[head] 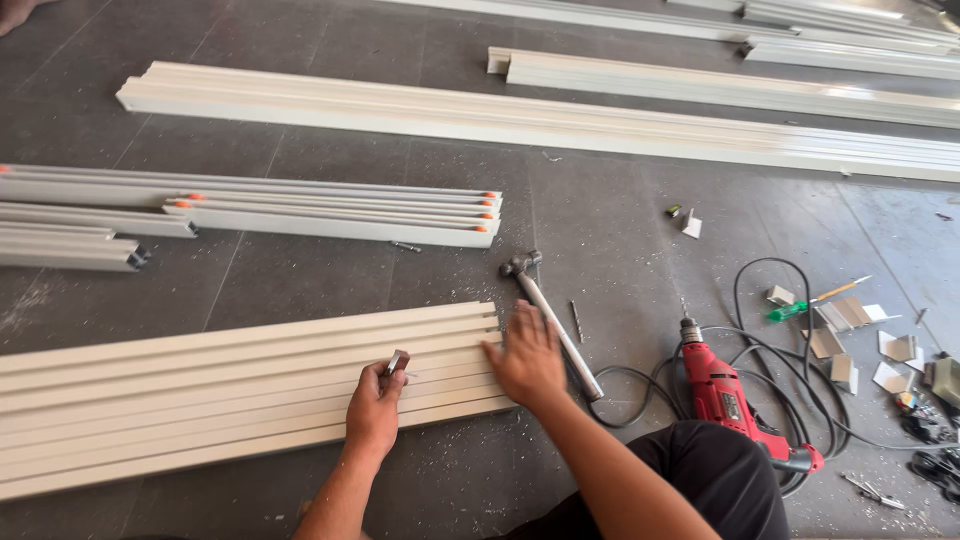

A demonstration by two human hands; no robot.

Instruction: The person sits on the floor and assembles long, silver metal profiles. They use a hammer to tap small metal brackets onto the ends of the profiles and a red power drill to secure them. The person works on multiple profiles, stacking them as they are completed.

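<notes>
A stack of long cream profiles [200, 385] lies on the dark floor in front of me. My left hand [375, 410] rests on top of it and pinches a small metal bracket [397, 362] between thumb and fingers. My right hand [525, 362] lies flat, fingers spread, against the right end of the stack and holds nothing. A hammer [552, 322] with a metal handle lies just right of that hand.
A red corded drill [725, 395] and its black cable lie at right, with small metal brackets [845, 335] and a green-handled screwdriver [812, 300] beyond. More profile bundles lie at left [300, 210] and across the back [520, 118]. My knee [715, 480] is at bottom right.
</notes>
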